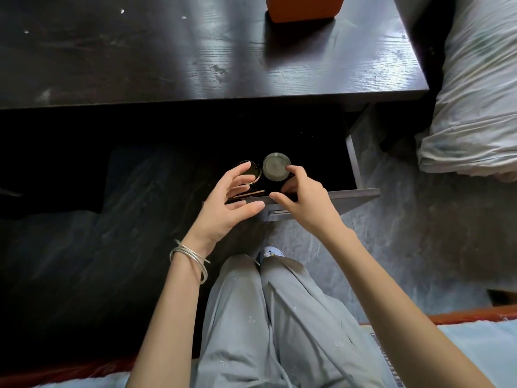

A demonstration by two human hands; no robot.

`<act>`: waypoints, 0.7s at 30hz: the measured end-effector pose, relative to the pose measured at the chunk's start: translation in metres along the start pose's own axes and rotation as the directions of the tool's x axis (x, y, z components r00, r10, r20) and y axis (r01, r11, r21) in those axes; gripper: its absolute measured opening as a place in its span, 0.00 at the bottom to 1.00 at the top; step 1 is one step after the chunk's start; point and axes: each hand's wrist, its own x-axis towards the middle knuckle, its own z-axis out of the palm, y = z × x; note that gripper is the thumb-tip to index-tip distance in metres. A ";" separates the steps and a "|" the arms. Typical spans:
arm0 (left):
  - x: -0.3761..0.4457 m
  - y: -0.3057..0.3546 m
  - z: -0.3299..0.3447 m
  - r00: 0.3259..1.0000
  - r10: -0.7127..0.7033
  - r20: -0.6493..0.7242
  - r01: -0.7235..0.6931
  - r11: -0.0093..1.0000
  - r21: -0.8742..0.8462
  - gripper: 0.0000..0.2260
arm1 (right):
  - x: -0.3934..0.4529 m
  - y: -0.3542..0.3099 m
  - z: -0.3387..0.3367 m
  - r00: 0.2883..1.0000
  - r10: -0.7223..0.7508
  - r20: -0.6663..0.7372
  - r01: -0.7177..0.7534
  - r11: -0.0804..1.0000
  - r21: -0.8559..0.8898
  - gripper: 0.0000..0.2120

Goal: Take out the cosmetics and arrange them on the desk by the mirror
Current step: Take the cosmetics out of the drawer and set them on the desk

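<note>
Dark wood-grain tabletop [167, 65] fills the upper view, with an open drawer [321, 196] pulled out below its near right edge; all places below are relative to that drawer.

Right hand [305, 203] reaches over the drawer front, fingers curled, index fingertip touching the right rim of a round grey-lidded jar [274, 166] lying inside the drawer near the front. Looks like the start of a pinch to lift it, but whether the thumb is already on the jar cannot be told. Nothing is clearly gripped yet.

Left hand [229, 203] hovers over the drawer's left front corner, fingers spread and relaxed, palm turned toward the right hand, holding nothing. Its fingertips sit just above a round dark compact with gold rim [251, 173], just left of the jar. Probably poised to take that one or to receive the jar. Silver bangles [190, 259] on the left wrist.

A slim brown stick-like item [249, 194] lies in the drawer just inside the front, partly hidden by the left hand; type unclear.

Cosmetics are all inside the drawer; none on the tabletop. Beyond the drawer, an orange box [305, 8] stands at the tabletop's far edge. No mirror visible. Right of the drawer, pale bedding [475, 93]. Grey trousers [279, 317] below it.
</note>
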 end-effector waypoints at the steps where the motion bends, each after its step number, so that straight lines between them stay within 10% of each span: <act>1: -0.001 -0.001 0.000 1.000 -0.001 0.001 0.001 1.000 0.004 0.29 | -0.001 -0.001 0.000 1.000 0.005 -0.001 -0.005 1.000 0.013 0.30; 14: 0.025 0.000 -0.018 1.000 0.002 -0.028 -0.003 0.999 -0.051 0.29 | 0.101 0.036 0.018 0.971 0.179 0.159 -0.202 0.969 0.141 0.40; 21: 0.047 -0.004 -0.027 1.000 -0.011 -0.019 0.009 0.998 -0.066 0.30 | 0.139 0.067 0.044 0.897 0.211 0.388 -0.146 0.971 -0.190 0.48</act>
